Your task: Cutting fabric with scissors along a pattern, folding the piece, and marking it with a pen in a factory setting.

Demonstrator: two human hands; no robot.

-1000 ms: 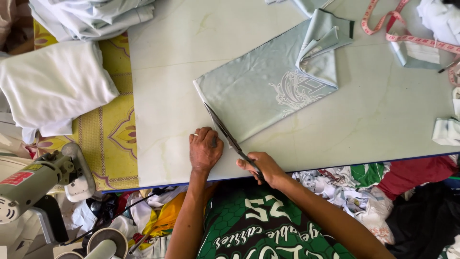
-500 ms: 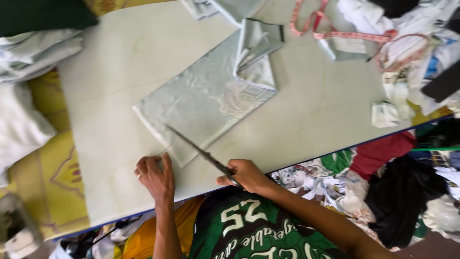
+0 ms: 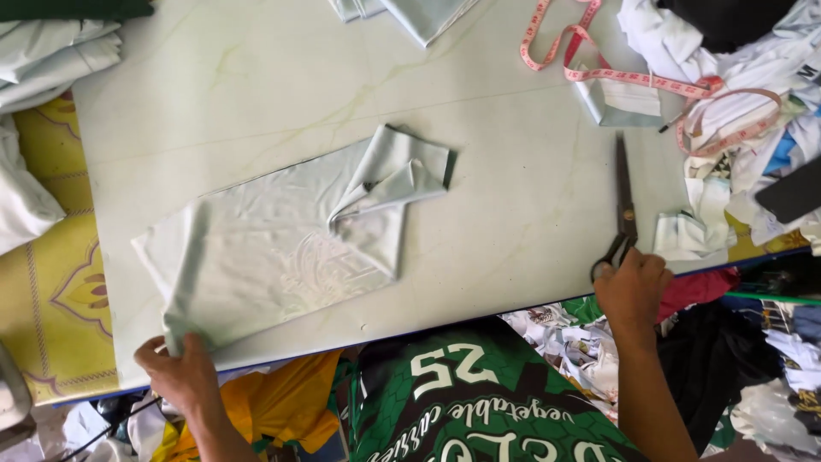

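A pale mint fabric piece (image 3: 282, 244) lies flat on the light table top (image 3: 256, 94), with a folded flap near its upper right corner. My left hand (image 3: 180, 372) pinches its near left corner at the table's front edge. My right hand (image 3: 633, 287) rests on the handles of black scissors (image 3: 623, 201), which lie on the table to the right with the blades pointing away from me.
A pink measuring tape (image 3: 599, 73) curls at the back right beside a heap of white and pale cloth (image 3: 753, 77). Small fabric offcuts (image 3: 684, 235) lie near the scissors. Folded cloth (image 3: 51, 51) is stacked at the left. Scraps (image 3: 564, 342) litter the floor below.
The scissors left the fabric's edge and moved far to the right, down onto the table. My left hand shifted from flat on the table to gripping the fabric's corner.
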